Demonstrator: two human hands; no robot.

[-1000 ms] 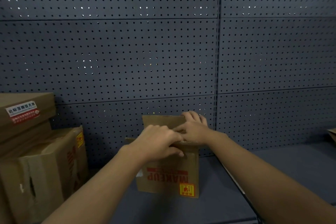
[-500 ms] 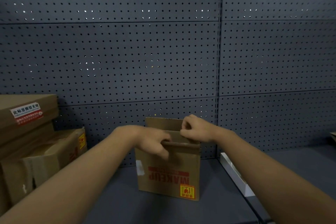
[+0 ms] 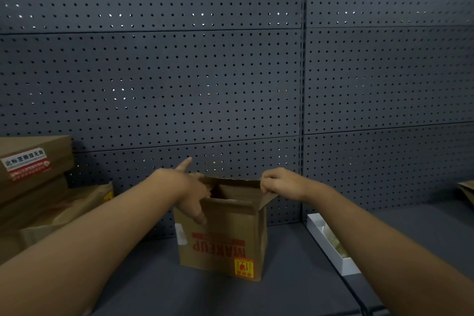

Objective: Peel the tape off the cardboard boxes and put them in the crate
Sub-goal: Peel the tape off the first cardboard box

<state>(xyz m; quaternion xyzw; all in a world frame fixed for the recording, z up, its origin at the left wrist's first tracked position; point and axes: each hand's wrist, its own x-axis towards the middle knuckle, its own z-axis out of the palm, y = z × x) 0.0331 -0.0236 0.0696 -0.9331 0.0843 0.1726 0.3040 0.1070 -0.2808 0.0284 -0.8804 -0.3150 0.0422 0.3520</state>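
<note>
A small brown cardboard box [image 3: 225, 238] with red upside-down "MAKEUP" print and a yellow sticker stands on the dark shelf, its top flaps spread open. My left hand [image 3: 189, 190] is at the box's upper left edge with fingers spread, the thumb down the front face and one finger pointing up. My right hand [image 3: 279, 183] grips the right flap at its top edge. A scrap of pale tape [image 3: 180, 233] clings to the box's left front corner. No crate is in view.
Stacked cardboard boxes [image 3: 33, 187] sit at the left, the top one with a white and red label. A white tray [image 3: 331, 244] lies to the right of the box. A dark pegboard wall [image 3: 179, 84] stands close behind. A cardboard corner [image 3: 466, 190] shows at far right.
Both hands were together over the closed top of the box. They have moved apart, left hand to the left and right hand to the right, and the top flaps now stand open.
</note>
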